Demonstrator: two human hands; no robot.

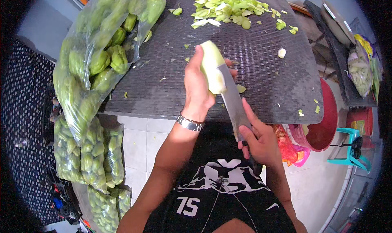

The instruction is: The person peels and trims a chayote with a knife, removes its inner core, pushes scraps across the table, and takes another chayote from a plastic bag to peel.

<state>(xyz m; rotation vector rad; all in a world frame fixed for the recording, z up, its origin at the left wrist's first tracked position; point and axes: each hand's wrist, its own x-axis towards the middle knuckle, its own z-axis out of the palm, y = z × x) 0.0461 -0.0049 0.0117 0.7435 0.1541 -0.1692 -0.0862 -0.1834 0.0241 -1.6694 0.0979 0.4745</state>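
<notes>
A pale, peeled chayote [211, 63] is gripped in my left hand [196, 84], upright above the near part of the dark woven table [163, 98]. The fingers wrap round it, and a metal watch is on that wrist. My right hand [259, 139] is closed round the handle of a large knife [234, 106]. The flat blade points up and left, its upper end against the right side of the chayote. A small piece of peel [241, 88] lies just right of the blade.
Green peelings [228, 6] are heaped at the table's far side. An open plastic bag of green chayotes [99, 62] covers the left side. More filled bags [83, 155] stand below it. At the right are a red tub [326, 118], a teal stool [349, 151] and a black shelf [332, 57].
</notes>
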